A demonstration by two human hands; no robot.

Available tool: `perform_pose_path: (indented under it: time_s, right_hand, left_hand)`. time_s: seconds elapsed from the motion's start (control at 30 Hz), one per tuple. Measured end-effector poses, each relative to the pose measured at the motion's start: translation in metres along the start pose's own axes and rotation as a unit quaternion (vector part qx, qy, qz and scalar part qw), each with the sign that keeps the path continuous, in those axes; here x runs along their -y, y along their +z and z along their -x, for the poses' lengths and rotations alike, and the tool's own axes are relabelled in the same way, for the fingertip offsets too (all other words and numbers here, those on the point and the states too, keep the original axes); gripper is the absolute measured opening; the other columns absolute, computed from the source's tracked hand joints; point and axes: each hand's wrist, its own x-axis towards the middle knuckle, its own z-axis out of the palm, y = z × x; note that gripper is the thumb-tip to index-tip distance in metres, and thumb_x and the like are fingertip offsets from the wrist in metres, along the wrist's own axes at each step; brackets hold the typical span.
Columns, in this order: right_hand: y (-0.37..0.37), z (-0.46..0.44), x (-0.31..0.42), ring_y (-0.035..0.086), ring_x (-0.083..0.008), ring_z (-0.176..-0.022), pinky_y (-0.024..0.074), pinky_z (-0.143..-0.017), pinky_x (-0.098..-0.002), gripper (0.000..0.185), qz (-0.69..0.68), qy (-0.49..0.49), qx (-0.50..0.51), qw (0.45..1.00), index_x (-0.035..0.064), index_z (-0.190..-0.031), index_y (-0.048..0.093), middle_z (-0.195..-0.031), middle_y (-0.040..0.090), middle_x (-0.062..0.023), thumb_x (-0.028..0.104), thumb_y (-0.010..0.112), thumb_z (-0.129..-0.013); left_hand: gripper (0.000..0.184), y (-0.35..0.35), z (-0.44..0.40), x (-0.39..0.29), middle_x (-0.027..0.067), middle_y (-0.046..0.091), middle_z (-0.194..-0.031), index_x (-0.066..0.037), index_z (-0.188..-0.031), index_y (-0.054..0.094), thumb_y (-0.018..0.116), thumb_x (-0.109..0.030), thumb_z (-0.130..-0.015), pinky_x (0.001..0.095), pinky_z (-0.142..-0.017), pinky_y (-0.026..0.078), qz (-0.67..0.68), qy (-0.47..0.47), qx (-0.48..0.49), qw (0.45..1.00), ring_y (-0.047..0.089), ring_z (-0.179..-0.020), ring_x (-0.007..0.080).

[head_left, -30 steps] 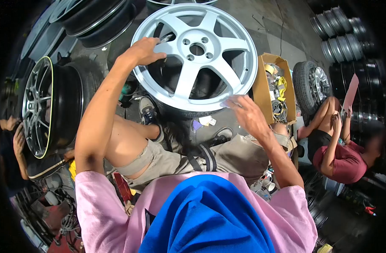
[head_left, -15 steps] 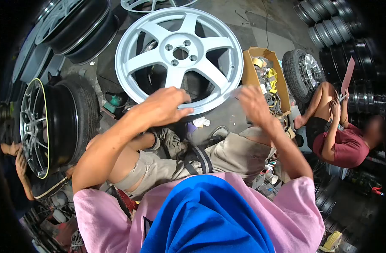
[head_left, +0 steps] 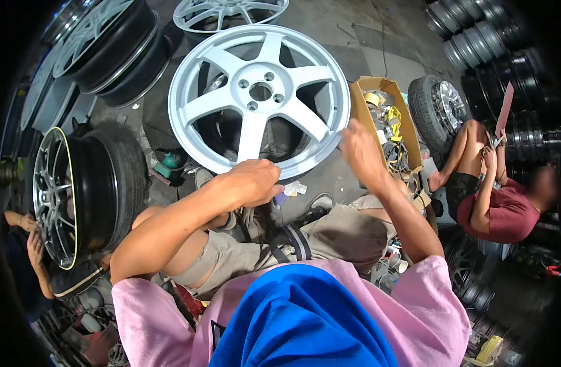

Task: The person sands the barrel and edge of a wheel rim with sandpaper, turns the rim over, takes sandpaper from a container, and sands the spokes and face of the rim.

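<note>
White six-spoke metal wheel rim (head_left: 251, 136) lies face up at 12 o'clock from the person. At its 6 o'clock edge is the left hand (head_left: 256, 181), fingers curled; I cannot tell whether they grip. The right hand (head_left: 361, 150), blurred, has bent fingers near the 4 o'clock edge; its hold is unclear. An open brown cardboard box (head_left: 367, 116) of mixed items sits at 3 o'clock, a yellow-edged silver wheel (head_left: 52, 194) at 8.
</note>
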Motion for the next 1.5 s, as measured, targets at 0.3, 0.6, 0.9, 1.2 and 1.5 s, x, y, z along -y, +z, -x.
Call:
perform_pose_path:
  time_s: [0.3, 0.6, 0.9, 1.2, 1.5]
  right_hand:
    - [0.037, -0.099, -0.034, 0.07, -0.0496, -0.082, 0.0569, -0.075, -0.0533, 0.02, -0.031, 0.201, -0.127, 0.971, -0.0074, -0.083, 0.071, -0.085, 0.07, -0.0304, 0.011, 0.077, -0.079]
    - [0.048, -0.143, -0.063, 0.069, -0.0447, -0.088, 0.0556, -0.08, -0.0532, 0.013, 0.025, 0.103, -0.188, 0.976, -0.0003, -0.085, 0.074, -0.09, 0.069, -0.025, 0.011, 0.074, -0.079]
    - [0.047, -0.24, -0.081, 0.065, -0.0372, -0.103, 0.0533, -0.089, -0.0477, 0.024, 0.091, -0.094, -0.099, 0.986, 0.0006, -0.107, 0.077, -0.103, 0.063, -0.0184, 0.009, 0.069, -0.086]
    - [0.064, -0.303, -0.064, 0.063, -0.0377, -0.099, 0.0529, -0.088, -0.0485, 0.022, 0.015, -0.154, -0.16, 0.975, 0.0011, -0.105, 0.076, -0.099, 0.062, -0.0172, 0.012, 0.068, -0.088]
    - [0.061, -0.226, -0.068, 0.065, -0.04, -0.099, 0.0531, -0.09, -0.0494, 0.023, 0.035, 0.025, -0.17, 0.985, 0.0016, -0.097, 0.079, -0.099, 0.069, -0.0205, 0.007, 0.061, -0.085]
  left_hand:
    - [0.045, -0.048, 0.042, -0.01, 0.0277, 0.071, -0.114, 0.004, -0.122, 0.07, 0.065, -0.035, -0.101, 0.0492, -0.098, 0.052, 0.048, -0.045, -0.009, 0.998, 0.067, -0.11, 0.0444]
    - [0.037, -0.055, 0.075, 0.027, 0.0245, 0.071, -0.107, 0.005, -0.115, 0.071, 0.068, -0.028, -0.098, 0.0503, -0.09, 0.052, 0.069, -0.025, -0.124, 0.99, 0.067, -0.103, 0.0451]
    - [0.028, -0.052, 0.081, 0.043, 0.0235, 0.07, -0.095, 0.005, -0.099, 0.07, 0.07, -0.023, -0.096, 0.0513, -0.083, 0.054, 0.096, -0.011, -0.207, 0.974, 0.068, -0.094, 0.0445]
    - [0.03, -0.067, 0.065, 0.039, 0.0226, 0.069, -0.099, 0.006, -0.104, 0.069, 0.068, -0.023, -0.097, 0.0503, -0.085, 0.054, 0.078, -0.002, -0.2, 0.977, 0.067, -0.097, 0.0431]
    - [0.029, -0.066, 0.082, 0.057, 0.0238, 0.068, -0.102, 0.005, -0.104, 0.069, 0.068, -0.023, -0.097, 0.0495, -0.085, 0.055, 0.061, -0.055, -0.225, 0.971, 0.067, -0.098, 0.0429]
